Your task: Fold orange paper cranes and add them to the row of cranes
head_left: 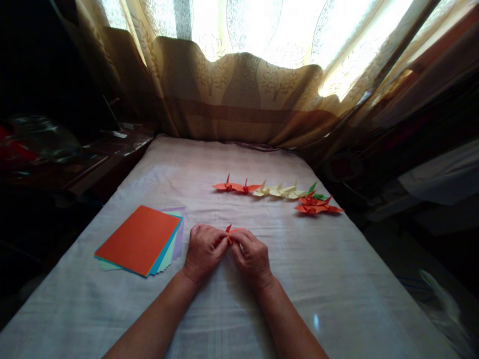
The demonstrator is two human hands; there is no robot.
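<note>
Between my two hands is an orange origami crane (229, 229), its pointed tip and part of a wing showing above the fingers. My left hand (204, 252) pinches it from the left, fingers curled. From the other side my right hand (252, 254) grips it with thumb and fingertips close to the left ones. Much of the crane is covered by the fingers. To the left lies a stack of coloured paper (138, 239), an orange sheet on top with blue, pale green and purple edges fanned out beneath.
Beyond my hands a row of folded cranes stands on the white cloth (179, 169): orange cranes (236, 186), cream cranes (279, 190), a green crane (317, 194) and more orange cranes (318, 205). A patterned curtain (239, 85) hangs behind. Left, a dark side table (86, 164) holds clutter.
</note>
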